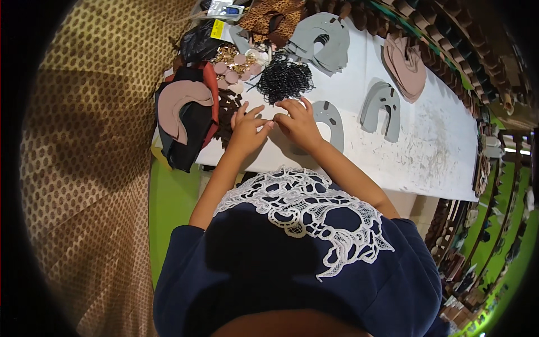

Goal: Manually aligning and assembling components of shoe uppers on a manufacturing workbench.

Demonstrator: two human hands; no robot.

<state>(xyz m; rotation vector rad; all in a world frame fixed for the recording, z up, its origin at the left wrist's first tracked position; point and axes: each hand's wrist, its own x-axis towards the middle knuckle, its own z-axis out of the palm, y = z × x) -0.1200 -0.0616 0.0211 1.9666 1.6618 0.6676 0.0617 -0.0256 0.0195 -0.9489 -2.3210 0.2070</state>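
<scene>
My left hand [247, 130] and right hand [298, 122] met just above the middle of the frame, over the near edge of the white table [438, 151]. The fingertips of both came together at one spot between them, pinching something too small for me to make out; I could not tell whether either hand truly gripped it. My right hand lay partly over a grey horseshoe-shaped piece [332, 124], which rested flat on the table just right of centre, touching my fingers. My left fingers were spread, thumb toward the right hand.

Just above my hands, near the top centre, sat a heap of black beads [284, 78], close to my right fingertips but apart from them. To its left lay pink discs [233, 74] mixed with gold bits. Farther left, at the table's corner, a pink curved piece [179, 101] lay on black and red material [193, 126]. Brown cut-outs [227, 109] lay beside my left hand.

A second grey piece [383, 109] lay to the right, well apart from my hands. A stack of grey pieces [323, 42] sat at the top of the frame, and a pink stack [405, 64] toward the upper right. Leopard-print material [269, 17] showed at the top edge.

My navy top with its white lace [303, 205] filled the lower frame. A patterned brown cloth [95, 157] covered the left side.
</scene>
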